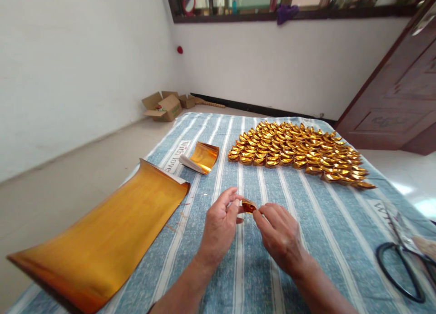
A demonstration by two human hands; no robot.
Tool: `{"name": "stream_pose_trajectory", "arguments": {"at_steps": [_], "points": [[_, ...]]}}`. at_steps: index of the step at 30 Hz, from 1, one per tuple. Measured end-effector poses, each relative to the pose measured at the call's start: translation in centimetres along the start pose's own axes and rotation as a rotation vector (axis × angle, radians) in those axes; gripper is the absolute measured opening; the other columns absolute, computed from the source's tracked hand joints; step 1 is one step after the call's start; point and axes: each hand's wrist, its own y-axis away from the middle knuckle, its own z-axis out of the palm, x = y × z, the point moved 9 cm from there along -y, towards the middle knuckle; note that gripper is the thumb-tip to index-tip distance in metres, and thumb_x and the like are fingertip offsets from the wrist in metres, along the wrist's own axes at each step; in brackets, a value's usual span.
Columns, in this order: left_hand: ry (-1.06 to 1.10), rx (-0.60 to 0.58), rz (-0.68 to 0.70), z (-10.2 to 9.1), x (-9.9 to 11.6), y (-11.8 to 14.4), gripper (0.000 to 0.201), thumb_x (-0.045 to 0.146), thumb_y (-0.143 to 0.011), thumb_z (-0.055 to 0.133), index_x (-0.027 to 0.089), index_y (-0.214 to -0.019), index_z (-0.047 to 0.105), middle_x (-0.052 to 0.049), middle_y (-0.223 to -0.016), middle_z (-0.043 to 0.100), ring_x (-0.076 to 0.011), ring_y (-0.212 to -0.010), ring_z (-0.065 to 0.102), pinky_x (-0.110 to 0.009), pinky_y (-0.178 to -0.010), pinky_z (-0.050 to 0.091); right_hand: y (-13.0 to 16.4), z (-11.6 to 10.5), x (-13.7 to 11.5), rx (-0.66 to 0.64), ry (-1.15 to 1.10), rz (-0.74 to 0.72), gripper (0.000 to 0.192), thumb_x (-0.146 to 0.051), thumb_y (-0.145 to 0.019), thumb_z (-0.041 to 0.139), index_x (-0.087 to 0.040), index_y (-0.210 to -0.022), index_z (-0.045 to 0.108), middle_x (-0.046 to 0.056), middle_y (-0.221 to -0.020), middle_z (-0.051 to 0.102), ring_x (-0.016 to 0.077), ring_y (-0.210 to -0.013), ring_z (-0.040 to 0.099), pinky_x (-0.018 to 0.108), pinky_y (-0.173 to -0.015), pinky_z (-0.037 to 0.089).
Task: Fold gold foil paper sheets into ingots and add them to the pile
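Note:
My left hand (221,221) and my right hand (279,232) meet above the middle of the striped cloth, pinching a small folded piece of gold foil paper (249,205) between them. The left thumb and fingers grip its left end, and the right fingertips close on its right end. Beyond my hands, many folded gold paper ingots (293,148) stand in packed rows. Left of my hands, a small curled stack of gold foil paper (202,157) lies near a large curled gold foil sheet (112,232).
Black-handled scissors (400,255) lie at the right edge of the striped tablecloth (218,277). An open cardboard box (163,107) sits on the floor past the far left corner. A brown door (395,87) stands at the right, and a window ledge (238,18) runs along the back wall.

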Motion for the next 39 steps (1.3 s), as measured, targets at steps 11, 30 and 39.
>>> {"name": "stream_pose_trajectory", "arguments": {"at_steps": [11, 30, 39], "points": [[0.167, -0.086, -0.211, 0.8, -1.1, 0.4, 0.034, 0.042, -0.087, 0.055, 0.014, -0.106, 0.06, -0.009, -0.089, 0.069, -0.021, -0.071, 0.07, -0.026, -0.051, 0.055, -0.1, -0.9, -0.5, 0.069, -0.046, -0.029, 0.02, -0.001, -0.089, 0.044, -0.011, -0.094, 0.059, 0.012, -0.088, 0.063, 0.0233, -0.09, 0.057, 0.037, -0.073, 0.051], [0.644, -0.354, -0.461, 3.4, -2.0, 1.2, 0.019, 0.026, -0.087, 0.057, 0.011, -0.093, 0.066, -0.009, -0.084, 0.069, -0.0204, -0.072, 0.067, -0.033, -0.055, 0.059, -0.2, -1.3, -0.8, 0.088, -0.156, -0.026, 0.025, -0.003, -0.091, 0.042, -0.011, -0.105, 0.06, 0.013, -0.096, 0.065, 0.0253, -0.103, 0.058, 0.039, -0.079, 0.055], [0.668, -0.345, -0.457, 3.3, -2.2, 1.1, 0.018, 0.025, -0.087, 0.057, 0.011, -0.091, 0.068, -0.01, -0.085, 0.07, -0.0195, -0.071, 0.067, -0.034, -0.062, 0.058, -0.3, -1.8, -0.9, 0.129, -0.174, -0.041, 0.025, -0.001, -0.089, 0.042, -0.01, -0.103, 0.06, 0.014, -0.095, 0.065, 0.0259, -0.104, 0.058, 0.04, -0.08, 0.056]]}}
